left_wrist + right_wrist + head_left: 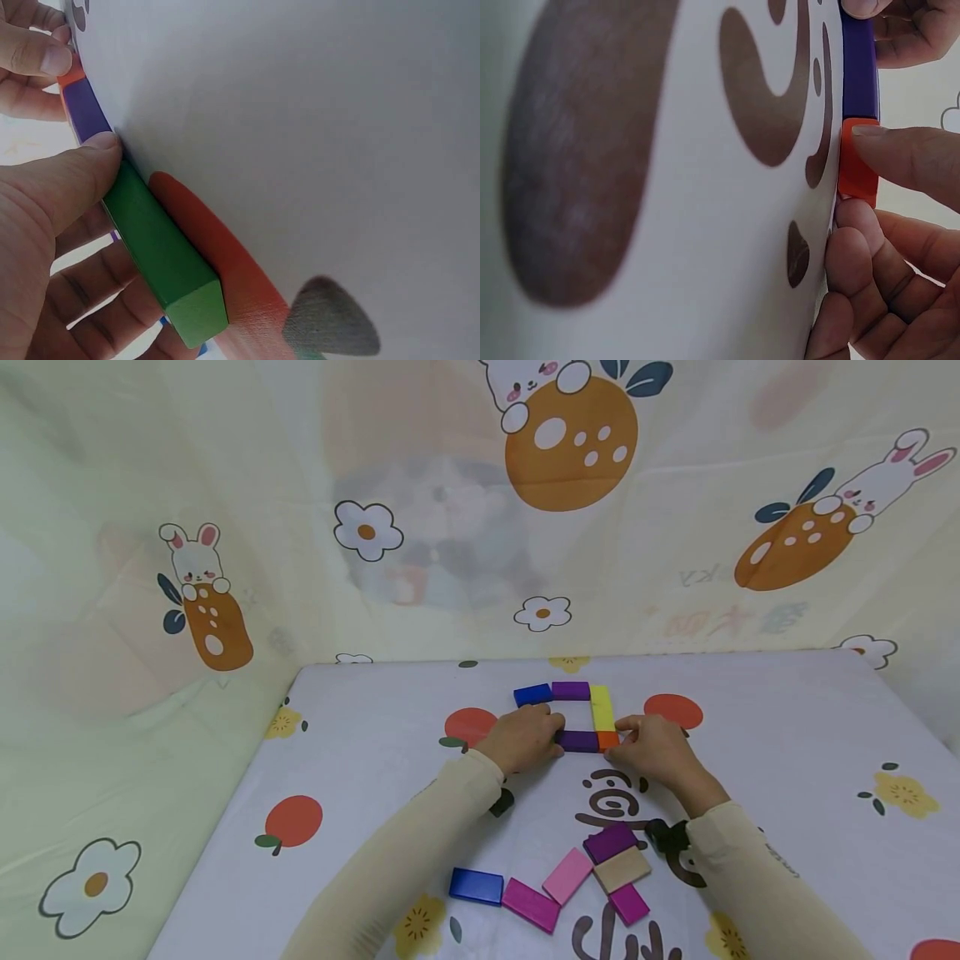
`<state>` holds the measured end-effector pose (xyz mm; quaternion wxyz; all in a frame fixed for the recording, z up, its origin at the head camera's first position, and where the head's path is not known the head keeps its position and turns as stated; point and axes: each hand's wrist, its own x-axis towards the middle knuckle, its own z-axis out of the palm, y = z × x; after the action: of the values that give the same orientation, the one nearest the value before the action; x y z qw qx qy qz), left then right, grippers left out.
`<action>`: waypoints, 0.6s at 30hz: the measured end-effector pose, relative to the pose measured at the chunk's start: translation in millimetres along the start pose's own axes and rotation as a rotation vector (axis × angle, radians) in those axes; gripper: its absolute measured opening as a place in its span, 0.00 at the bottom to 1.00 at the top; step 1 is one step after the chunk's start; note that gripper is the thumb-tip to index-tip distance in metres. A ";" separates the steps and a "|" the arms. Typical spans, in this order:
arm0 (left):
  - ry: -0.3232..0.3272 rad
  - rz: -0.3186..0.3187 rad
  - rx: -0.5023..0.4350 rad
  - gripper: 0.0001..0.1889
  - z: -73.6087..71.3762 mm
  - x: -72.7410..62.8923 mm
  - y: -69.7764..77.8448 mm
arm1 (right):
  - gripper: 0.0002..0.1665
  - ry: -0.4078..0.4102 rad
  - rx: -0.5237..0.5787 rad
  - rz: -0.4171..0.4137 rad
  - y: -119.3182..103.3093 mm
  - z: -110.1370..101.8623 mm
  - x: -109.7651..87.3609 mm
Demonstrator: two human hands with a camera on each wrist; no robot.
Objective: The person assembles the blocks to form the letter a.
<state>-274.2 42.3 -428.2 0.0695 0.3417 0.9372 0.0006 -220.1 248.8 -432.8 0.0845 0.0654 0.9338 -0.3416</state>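
An outline of blocks lies on the table: a blue block (533,695), a purple block (571,691), a yellow block (602,707), an orange block (608,741) and a dark purple block (579,742). A green block (161,244) continues the near row in the left wrist view; the left hand hides it in the head view. My left hand (522,737) holds the green block, thumb at its joint with the dark purple one and fingers along the far side. With thumb on its face and fingertips at its end, my right hand (660,752) pinches the orange block (859,161).
Nearer the front lie loose blocks: a blue one (476,887), a magenta one (531,905), a pink one (567,877), a purple one (610,842), a tan one (622,869) and a small magenta one (629,904). A patterned cloth (450,627) hangs behind the table.
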 end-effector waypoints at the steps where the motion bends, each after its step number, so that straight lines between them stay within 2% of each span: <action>1: 0.001 0.002 0.002 0.20 -0.1 -0.1 -0.2 | 0.36 0.001 -0.001 -0.001 0.0 0.3 -0.2; 18: 0.003 0.004 -0.008 0.21 0.1 -0.3 -1.0 | 0.36 0.012 -0.007 -0.006 -0.2 2.0 0.1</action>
<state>-274.6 41.4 -428.4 0.0693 0.3434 0.9366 0.0051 -220.0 247.4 -434.1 0.0781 0.0643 0.9356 -0.3382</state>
